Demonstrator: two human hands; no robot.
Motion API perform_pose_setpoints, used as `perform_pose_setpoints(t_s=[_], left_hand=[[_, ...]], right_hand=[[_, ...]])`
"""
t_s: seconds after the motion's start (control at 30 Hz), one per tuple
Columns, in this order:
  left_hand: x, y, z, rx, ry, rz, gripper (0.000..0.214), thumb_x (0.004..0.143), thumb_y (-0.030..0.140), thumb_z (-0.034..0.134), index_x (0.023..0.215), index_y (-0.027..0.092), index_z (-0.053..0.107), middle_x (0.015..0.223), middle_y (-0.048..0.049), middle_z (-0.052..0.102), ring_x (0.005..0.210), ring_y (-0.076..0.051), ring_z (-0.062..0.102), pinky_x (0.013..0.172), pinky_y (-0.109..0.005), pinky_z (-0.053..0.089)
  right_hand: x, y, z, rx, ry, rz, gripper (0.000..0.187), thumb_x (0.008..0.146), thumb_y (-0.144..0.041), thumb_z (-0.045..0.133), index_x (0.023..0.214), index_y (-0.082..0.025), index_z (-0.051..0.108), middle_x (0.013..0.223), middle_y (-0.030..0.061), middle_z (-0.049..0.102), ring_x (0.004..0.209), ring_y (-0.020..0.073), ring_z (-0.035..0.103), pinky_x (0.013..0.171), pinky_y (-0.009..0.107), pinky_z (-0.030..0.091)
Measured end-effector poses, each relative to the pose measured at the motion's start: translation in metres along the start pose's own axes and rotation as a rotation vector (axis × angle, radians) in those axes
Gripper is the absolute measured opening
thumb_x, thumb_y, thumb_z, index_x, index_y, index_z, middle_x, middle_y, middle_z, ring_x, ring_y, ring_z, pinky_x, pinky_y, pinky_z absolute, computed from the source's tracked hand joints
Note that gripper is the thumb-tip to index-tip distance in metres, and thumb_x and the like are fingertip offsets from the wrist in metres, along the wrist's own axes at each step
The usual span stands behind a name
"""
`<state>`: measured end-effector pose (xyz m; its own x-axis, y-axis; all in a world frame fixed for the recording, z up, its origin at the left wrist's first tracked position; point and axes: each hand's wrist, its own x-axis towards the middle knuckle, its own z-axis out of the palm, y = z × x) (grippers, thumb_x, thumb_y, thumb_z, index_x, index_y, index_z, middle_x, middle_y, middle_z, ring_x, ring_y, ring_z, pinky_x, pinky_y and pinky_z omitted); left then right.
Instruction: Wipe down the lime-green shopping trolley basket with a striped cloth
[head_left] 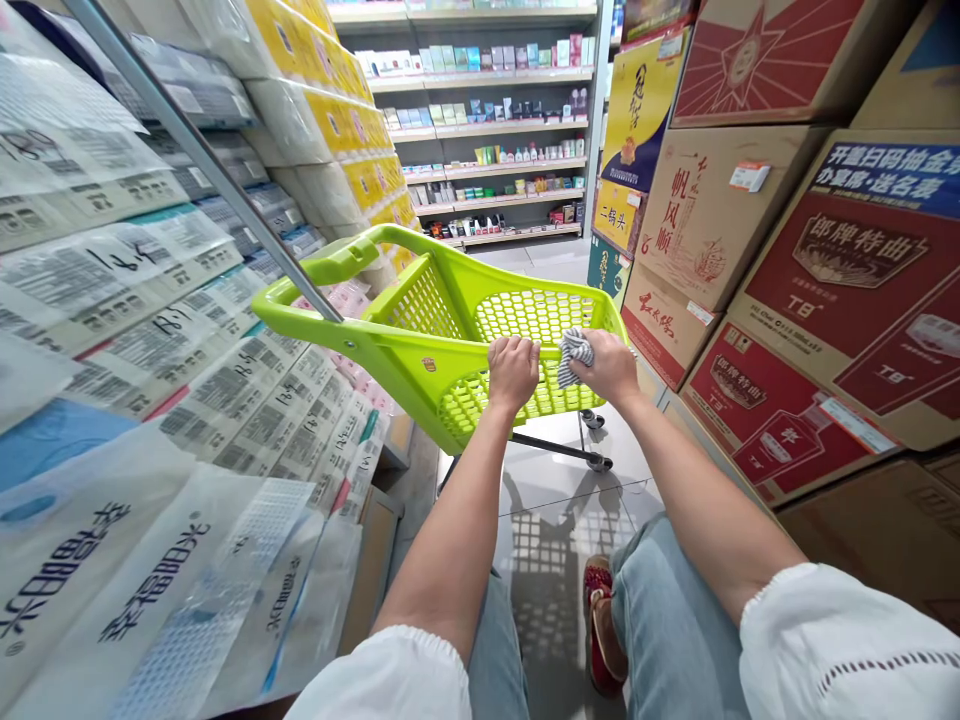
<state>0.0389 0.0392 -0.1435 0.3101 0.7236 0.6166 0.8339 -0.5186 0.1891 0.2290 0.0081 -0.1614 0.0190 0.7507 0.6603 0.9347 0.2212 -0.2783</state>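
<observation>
A lime-green plastic shopping cart (390, 372) with latticed sides stands sideways in front of me, its handle end to the left. My left hand (514, 370) is closed over the near top rim of its basket. Just right of it, my right hand (609, 366) grips a crumpled grey-and-white striped cloth (575, 358) at the same rim, toward the cart's right end. Part of the cloth is hidden by the fingers. The cart's wheels (600, 461) show below on the tiled floor.
Stacked paper packs (217, 380) with handwritten numbers line the left side. Yellow-and-white wrapped rolls (330, 120) are piled behind them. Cardboard cartons (705, 200) rise on the right. A shelf unit (495, 135) with small boxes and bottles stands at the back. A metal pole (202, 160) slants across the upper left.
</observation>
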Motion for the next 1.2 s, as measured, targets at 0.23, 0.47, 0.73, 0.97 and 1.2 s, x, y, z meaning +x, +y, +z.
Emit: perform_pose_setpoints(t_s=[0.23, 0.47, 0.73, 0.97, 1.2], left_hand=[[0.0, -0.011, -0.005, -0.02, 0.036, -0.022, 0.033, 0.095, 0.035, 0.034, 0.075, 0.021, 0.056, 0.087, -0.0072, 0.063, 0.092, -0.022, 0.052, 0.095, -0.04, 0.033], [0.002, -0.025, -0.017, -0.019, 0.044, -0.035, 0.029, 0.094, 0.03, 0.036, 0.079, 0.021, 0.06, 0.089, -0.0078, 0.064, 0.096, -0.023, 0.053, 0.102, -0.042, 0.033], [0.006, -0.008, -0.019, -0.162, -0.065, 0.096, 0.025, 0.092, 0.022, 0.038, 0.091, 0.021, 0.063, 0.092, -0.0049, 0.067, 0.09, -0.019, 0.057, 0.088, -0.033, 0.043], [-0.001, -0.014, -0.02, -0.117, -0.127, 0.137, 0.036, 0.096, 0.033, 0.032, 0.084, 0.02, 0.063, 0.087, -0.0055, 0.067, 0.086, -0.019, 0.058, 0.086, -0.034, 0.043], [-0.006, 0.003, -0.004, -0.091, -0.125, 0.235, 0.025, 0.093, 0.024, 0.038, 0.087, 0.018, 0.062, 0.092, -0.0074, 0.064, 0.093, -0.02, 0.055, 0.096, -0.034, 0.04]], right_hand=[[-0.007, 0.001, -0.001, 0.039, 0.034, 0.081, 0.039, 0.077, -0.037, 0.057, 0.112, -0.019, 0.057, 0.103, 0.0085, 0.064, 0.094, 0.0265, 0.056, 0.084, 0.038, 0.043], [-0.011, -0.037, 0.002, -0.057, 0.068, 0.095, 0.046, 0.082, -0.049, 0.053, 0.114, -0.017, 0.055, 0.102, 0.0115, 0.063, 0.092, 0.0273, 0.055, 0.083, 0.038, 0.041], [-0.008, -0.063, 0.011, 0.045, 0.005, 0.01, 0.034, 0.084, -0.042, 0.051, 0.108, -0.019, 0.059, 0.101, 0.0084, 0.066, 0.09, 0.0243, 0.057, 0.081, 0.035, 0.043], [0.001, -0.037, -0.015, 0.301, -0.062, 0.058, 0.03, 0.073, -0.032, 0.058, 0.1, -0.021, 0.063, 0.095, 0.0025, 0.067, 0.085, 0.0199, 0.06, 0.076, 0.031, 0.047], [-0.008, -0.037, -0.002, 0.205, -0.003, 0.0, 0.034, 0.074, -0.031, 0.056, 0.104, -0.017, 0.06, 0.1, 0.0085, 0.065, 0.093, 0.024, 0.057, 0.087, 0.037, 0.044]])
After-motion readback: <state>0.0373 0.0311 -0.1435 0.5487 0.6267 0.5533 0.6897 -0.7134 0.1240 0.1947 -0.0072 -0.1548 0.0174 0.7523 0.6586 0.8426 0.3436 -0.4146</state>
